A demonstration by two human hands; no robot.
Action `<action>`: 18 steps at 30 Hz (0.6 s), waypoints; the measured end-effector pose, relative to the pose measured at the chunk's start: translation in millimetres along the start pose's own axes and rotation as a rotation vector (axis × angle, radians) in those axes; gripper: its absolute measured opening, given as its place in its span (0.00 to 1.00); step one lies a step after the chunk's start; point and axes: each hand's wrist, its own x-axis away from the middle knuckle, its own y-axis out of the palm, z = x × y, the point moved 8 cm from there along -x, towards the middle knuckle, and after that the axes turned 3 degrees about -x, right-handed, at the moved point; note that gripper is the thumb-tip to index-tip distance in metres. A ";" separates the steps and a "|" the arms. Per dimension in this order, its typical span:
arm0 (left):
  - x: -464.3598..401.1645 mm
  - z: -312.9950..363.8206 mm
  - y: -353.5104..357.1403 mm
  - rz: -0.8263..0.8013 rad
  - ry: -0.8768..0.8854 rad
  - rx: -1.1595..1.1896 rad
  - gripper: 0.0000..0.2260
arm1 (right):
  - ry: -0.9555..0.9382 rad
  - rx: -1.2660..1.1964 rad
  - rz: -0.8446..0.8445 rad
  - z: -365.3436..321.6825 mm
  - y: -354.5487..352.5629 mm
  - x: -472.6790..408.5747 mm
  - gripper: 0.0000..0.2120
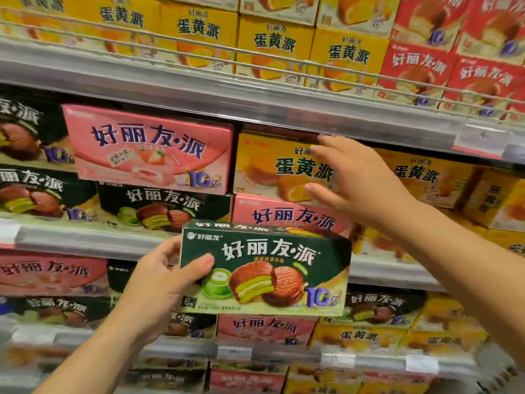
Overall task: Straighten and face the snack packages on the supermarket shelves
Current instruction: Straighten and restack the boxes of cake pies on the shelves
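Green box (265,268) held off the shelf (85,240), front face outward, pinched at its left end by the left hand (159,277), thumb on the face. Right hand (352,177) spread, fingers apart, reaching toward the yellow box (272,169) on the middle shelf; contact not discernible. Pink box (147,149) beside it, tilted. Cardboard cartons, probably light and stiff, with corners likely to crush; best held by the short ends or flat faces.

Tiered grey supermarket shelves (255,100) with wire rails (199,46)
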 end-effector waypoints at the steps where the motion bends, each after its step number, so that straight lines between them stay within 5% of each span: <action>1: -1.3 -0.2 0.9 -0.005 -0.006 -0.006 0.24 | 0.023 0.045 -0.019 2.6 4.2 -4.0 0.37; 6: -2.8 -3.0 3.4 -0.028 -0.019 -0.060 0.27 | 0.182 0.178 -0.081 26.7 16.2 -18.5 0.47; 18: -2.1 -31.4 15.9 -0.146 -0.075 0.041 0.30 | 0.261 0.112 -0.087 34.0 25.4 -31.2 0.45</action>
